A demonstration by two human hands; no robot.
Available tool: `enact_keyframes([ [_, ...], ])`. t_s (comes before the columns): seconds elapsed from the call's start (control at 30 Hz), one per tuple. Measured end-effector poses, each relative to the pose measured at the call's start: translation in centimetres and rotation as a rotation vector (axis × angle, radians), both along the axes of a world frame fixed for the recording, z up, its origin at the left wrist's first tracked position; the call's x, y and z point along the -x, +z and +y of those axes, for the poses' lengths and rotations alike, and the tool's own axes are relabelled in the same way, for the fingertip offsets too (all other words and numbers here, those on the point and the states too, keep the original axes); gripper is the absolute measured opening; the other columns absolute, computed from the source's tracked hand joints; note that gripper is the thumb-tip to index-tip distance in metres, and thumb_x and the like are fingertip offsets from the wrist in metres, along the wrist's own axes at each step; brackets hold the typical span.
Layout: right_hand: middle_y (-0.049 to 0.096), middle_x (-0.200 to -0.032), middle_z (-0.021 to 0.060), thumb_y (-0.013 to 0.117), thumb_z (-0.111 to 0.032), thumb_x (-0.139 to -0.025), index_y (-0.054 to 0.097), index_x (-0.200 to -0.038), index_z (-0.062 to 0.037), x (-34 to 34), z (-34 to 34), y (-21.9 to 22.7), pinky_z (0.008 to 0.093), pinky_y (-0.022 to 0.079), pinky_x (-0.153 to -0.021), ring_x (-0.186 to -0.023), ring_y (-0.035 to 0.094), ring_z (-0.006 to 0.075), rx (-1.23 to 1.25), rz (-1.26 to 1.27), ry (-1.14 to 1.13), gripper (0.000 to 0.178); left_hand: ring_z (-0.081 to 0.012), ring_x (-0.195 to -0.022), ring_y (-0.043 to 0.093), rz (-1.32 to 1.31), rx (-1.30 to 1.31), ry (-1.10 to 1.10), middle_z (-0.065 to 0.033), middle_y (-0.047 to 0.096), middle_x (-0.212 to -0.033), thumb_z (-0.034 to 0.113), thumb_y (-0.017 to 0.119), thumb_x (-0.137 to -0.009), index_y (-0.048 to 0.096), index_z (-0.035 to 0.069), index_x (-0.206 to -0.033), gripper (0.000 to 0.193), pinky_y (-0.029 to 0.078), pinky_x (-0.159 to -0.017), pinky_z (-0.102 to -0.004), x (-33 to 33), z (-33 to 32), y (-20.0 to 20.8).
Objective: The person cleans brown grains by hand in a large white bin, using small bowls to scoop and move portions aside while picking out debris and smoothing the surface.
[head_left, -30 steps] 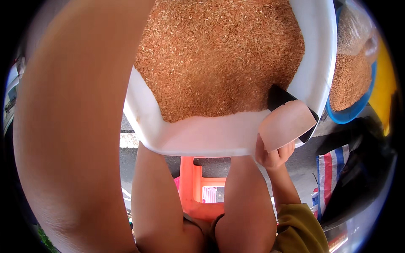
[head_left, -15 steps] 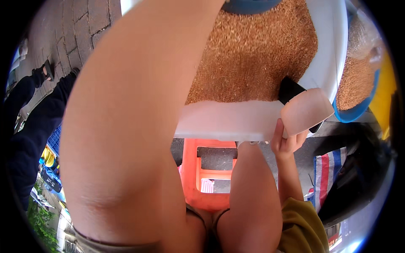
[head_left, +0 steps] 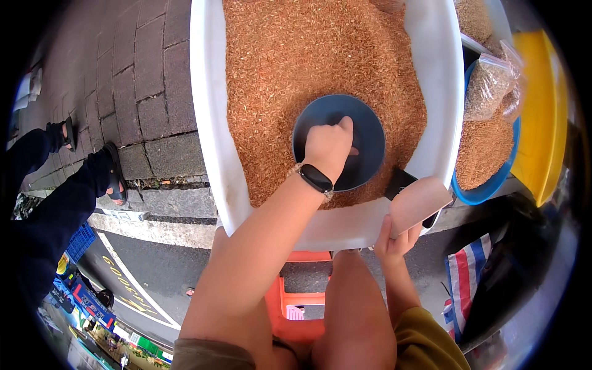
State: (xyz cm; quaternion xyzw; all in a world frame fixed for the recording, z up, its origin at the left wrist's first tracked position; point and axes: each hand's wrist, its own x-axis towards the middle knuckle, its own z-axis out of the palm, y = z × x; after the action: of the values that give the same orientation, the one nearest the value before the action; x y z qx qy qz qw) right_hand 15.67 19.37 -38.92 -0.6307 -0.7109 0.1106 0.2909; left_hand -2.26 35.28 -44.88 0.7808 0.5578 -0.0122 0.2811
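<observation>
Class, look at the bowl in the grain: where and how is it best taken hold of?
Probably by the left rim of the bowl, coming from above, thumb inside and fingers outside. Its round mouth faces up from the grain and that edge shows bare, while the left hand reaches in over the near edge.

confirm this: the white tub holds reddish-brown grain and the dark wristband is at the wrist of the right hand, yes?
Not quite: the head view shows the dark wristband at the wrist of the left hand. The white tub does hold reddish-brown grain.
</observation>
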Motion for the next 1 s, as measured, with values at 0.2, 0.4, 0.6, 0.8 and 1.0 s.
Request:
enact_keyframes([
  [0.2, 0.061, -0.116, 0.0214, 0.063, 0.007, -0.082, 0.064, -0.109, 0.0054, 0.8, 3.3, 2.0, 0.0436, 0.045, -0.090, -0.105, 0.059, 0.0392, 0.086, 0.019, -0.017, 0.027, -0.0239, -0.056, 0.068, 0.030, -0.005, 0.021, -0.0106, 0.064, -0.058, 0.039, 0.071, -0.081, 0.052, 0.006, -0.089, 0.038, 0.050, -0.048, -0.0318, -0.6, -0.6, -0.1],
  [0.4, 0.060, -0.102, 0.0134, 0.067, 0.002, -0.079, 0.062, -0.106, 0.0002, 1.2, 15.1, 2.2, 0.0425, 0.043, -0.079, -0.093, 0.056, 0.0347, -0.072, -0.113, 0.053, 0.027, -0.0151, -0.054, 0.061, 0.341, -0.236, -0.106, 0.0012, 0.057, -0.057, 0.045, 0.060, -0.090, 0.049, 0.011, -0.089, 0.036, 0.044, -0.052, -0.0318, -3.1, -3.7, -1.1],
  [0.6, 0.064, -0.101, 0.0054, 0.059, -0.001, -0.083, 0.065, -0.106, -0.0084, 3.5, 25.2, 3.3, 0.0388, 0.040, -0.089, -0.097, 0.058, 0.0267, -0.130, -0.354, 0.272, 0.025, -0.0158, -0.050, 0.052, 0.528, -0.254, -0.186, 0.0035, 0.052, -0.057, 0.048, 0.048, -0.097, 0.047, 0.013, -0.090, 0.035, 0.036, -0.051, -0.0354, -4.7, -4.2, -1.3],
  [0.8, 0.064, -0.101, 0.0082, 0.060, -0.004, -0.082, 0.065, -0.106, -0.0088, 9.4, 29.2, 3.6, 0.0394, 0.039, -0.096, -0.102, 0.057, 0.0269, -0.121, -0.373, 0.486, 0.025, -0.0208, -0.048, 0.050, 0.598, -0.142, -0.374, -0.0036, 0.046, -0.071, 0.030, 0.049, -0.097, 0.055, 0.007, -0.085, 0.027, 0.032, -0.044, -0.0386, -5.7, -4.2, -0.7],
  [1.0, 0.057, -0.115, 0.0125, 0.064, -0.002, -0.075, 0.060, -0.117, -0.0117, 15.0, 31.5, 0.7, 0.0438, 0.038, -0.100, -0.113, 0.051, 0.0312, -0.186, -0.295, 0.643, 0.044, -0.0136, -0.048, 0.040, 0.673, -0.106, -0.504, -0.0078, 0.039, -0.086, 0.007, 0.054, -0.076, 0.061, 0.000, -0.081, 0.011, 0.042, -0.042, -0.0322, -7.3, -3.8, -0.5],
])
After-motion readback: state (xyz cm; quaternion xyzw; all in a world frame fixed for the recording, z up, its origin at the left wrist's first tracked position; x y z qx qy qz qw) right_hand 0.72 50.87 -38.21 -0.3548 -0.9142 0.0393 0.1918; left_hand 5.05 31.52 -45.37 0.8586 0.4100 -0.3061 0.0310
